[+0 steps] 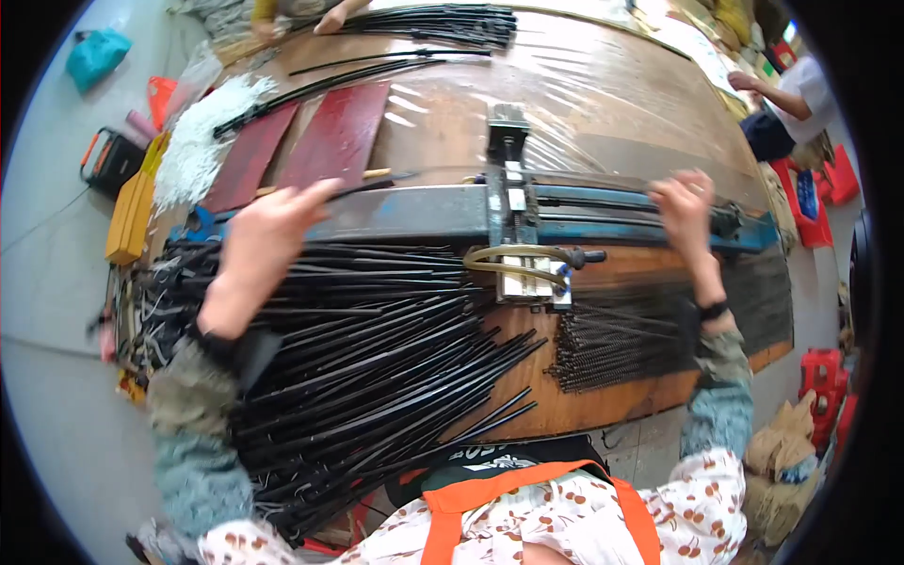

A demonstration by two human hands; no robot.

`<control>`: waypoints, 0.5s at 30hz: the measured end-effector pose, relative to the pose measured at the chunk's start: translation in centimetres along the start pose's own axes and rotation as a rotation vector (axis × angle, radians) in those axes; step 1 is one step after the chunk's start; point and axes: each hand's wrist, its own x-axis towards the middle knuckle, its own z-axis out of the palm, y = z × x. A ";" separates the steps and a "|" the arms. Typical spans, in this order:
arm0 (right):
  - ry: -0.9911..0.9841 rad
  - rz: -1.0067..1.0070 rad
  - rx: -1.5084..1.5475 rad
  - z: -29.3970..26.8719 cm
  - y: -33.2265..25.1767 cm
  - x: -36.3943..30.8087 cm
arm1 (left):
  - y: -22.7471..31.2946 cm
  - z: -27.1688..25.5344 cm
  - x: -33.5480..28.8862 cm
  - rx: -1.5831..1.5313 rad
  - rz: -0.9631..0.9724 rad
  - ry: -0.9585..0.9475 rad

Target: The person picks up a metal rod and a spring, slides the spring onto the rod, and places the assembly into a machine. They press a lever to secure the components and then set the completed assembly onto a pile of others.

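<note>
Your left hand reaches forward, wrist bent and fingers curled, with a black rod extending from beside the fingertips above the blue rail; whether you grip it, I can't tell. Your right hand is raised in a blurred, loose fist near the rail's right end, its hold unclear. White lettering marks the dark cloth at your waist.

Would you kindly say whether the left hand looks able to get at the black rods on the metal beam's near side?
Probably yes: the left hand is close to the black rods, and beyond its own forearm most of them lie uncovered.
</note>
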 end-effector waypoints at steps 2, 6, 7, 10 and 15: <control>-0.023 0.092 -0.081 -2.7 3.3 -2.2 | 2.6 3.0 3.2 -0.112 0.137 0.033; 0.030 0.116 -0.078 -1.8 7.0 -6.2 | 8.5 9.0 9.1 -0.282 0.257 0.071; 0.013 0.165 -0.048 -1.2 7.4 -6.7 | 8.3 10.0 9.2 -0.285 0.245 0.093; 0.022 0.164 -0.010 -0.8 7.1 -6.9 | 7.8 10.7 7.8 -0.285 0.185 0.074; 0.063 0.222 0.042 0.0 7.3 -7.0 | 9.0 11.1 8.8 -0.356 0.126 0.040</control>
